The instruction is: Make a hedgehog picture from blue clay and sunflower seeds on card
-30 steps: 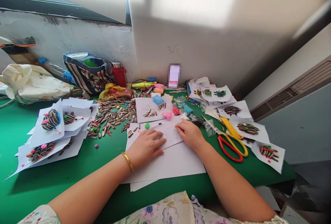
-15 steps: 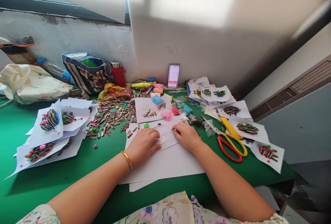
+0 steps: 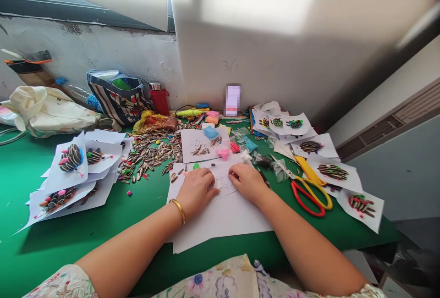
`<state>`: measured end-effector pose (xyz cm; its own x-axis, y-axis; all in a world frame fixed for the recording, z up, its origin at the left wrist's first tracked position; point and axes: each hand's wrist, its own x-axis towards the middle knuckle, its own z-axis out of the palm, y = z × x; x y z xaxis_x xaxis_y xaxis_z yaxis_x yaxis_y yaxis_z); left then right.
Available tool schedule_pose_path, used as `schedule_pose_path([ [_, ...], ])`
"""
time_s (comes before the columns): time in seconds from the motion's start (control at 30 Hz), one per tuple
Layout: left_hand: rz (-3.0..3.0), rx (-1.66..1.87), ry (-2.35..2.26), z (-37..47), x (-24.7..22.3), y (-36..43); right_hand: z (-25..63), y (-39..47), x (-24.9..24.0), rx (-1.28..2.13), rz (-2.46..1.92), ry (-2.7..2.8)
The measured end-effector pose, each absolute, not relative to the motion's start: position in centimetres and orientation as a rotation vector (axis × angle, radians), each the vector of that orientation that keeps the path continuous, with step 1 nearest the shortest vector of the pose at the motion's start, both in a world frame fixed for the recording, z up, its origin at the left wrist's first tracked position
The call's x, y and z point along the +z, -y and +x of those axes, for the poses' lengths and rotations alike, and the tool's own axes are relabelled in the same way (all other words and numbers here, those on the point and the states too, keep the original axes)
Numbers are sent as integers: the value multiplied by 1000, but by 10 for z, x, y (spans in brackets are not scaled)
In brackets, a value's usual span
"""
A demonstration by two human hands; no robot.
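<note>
While the drawing [image 3: 225, 182] lies btwn my L hand [image 3: 197, 190] & R hand [image 3: 250, 182], R is nearer; both half-curled, grip: can't tell.

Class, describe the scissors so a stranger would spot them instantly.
On the green table, find the person's right hand. Between it and the decorated white cards lie the scissors. One handle loop is red, the other yellow, unlike the yellow tool beside them.
</note>
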<state>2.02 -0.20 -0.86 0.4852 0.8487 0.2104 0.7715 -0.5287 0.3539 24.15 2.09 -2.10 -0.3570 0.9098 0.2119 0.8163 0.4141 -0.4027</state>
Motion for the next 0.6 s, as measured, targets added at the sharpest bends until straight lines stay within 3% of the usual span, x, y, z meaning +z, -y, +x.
schedule_pose_path([
  [0.6,2534,519,-1445,24,-9,4,244,-21,-24,331,-1434,2260],
])
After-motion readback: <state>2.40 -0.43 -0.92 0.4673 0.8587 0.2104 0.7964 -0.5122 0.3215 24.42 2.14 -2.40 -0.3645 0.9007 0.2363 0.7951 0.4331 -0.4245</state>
